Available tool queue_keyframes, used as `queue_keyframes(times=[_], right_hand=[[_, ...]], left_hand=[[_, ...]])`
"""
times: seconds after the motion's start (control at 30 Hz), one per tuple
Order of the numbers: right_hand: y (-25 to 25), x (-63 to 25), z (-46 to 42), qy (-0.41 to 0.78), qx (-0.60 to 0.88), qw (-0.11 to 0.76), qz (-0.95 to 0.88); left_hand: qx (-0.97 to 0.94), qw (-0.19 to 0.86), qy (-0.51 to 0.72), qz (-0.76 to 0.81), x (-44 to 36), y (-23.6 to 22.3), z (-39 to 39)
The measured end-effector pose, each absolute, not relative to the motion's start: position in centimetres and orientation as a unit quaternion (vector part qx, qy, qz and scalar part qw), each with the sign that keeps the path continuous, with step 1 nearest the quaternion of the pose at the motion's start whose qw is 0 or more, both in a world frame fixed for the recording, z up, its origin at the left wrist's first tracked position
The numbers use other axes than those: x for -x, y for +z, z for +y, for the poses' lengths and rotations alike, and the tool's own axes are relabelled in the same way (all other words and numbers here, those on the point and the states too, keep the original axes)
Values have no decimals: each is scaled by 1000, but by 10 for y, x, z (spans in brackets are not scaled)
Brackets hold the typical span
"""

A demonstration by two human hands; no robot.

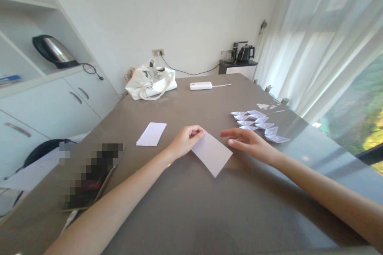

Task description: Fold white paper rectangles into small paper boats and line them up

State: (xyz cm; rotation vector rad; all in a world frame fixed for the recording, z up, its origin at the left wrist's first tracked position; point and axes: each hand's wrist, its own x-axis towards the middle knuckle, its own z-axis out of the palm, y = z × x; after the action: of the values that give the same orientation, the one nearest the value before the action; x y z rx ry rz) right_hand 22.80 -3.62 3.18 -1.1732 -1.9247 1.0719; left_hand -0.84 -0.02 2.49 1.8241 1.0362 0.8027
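A white sheet of paper [213,153] is pinched at its upper left corner by my left hand [187,139], thumb on top. It slants over the table, one corner pointing towards me. My right hand [249,141] hovers just right of the sheet, fingers apart and holding nothing. Left of my left hand lies a small stack of white paper [151,134]. Beyond my right hand, several folded white paper boats [257,121] stand in two rows.
The grey table [185,215] carries a white bag [152,81] and a white power strip [201,85] at its far end. White paper scraps [263,106] lie near the right edge. A blurred-out dark device [92,179] sits by my left forearm.
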Motion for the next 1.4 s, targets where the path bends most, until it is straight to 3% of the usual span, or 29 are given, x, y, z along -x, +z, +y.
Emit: queue_keyframes(times=[0.17,0.37,0.5,0.67,0.87,1.07,1.4], right_hand=[[39,-212,-20,509,459,227,-692],[18,-204,10,526,469,265,-658],[8,-202,9,547,494,299,-606],[7,-204,-1,376,502,311,-714],[0,-207,0,394,488,329,-706],[1,-207,-1,230,476,318,-787],[7,-207,-10,242,443,315,-804]], left_hand=[[-755,422,301,401,1,27,-3],[-679,435,371,460,13,17,9],[-724,387,310,480,25,11,14],[-736,371,305,477,25,7,15],[-751,347,329,455,21,3,12],[-788,287,291,461,24,4,13],[-832,260,276,405,27,9,14]])
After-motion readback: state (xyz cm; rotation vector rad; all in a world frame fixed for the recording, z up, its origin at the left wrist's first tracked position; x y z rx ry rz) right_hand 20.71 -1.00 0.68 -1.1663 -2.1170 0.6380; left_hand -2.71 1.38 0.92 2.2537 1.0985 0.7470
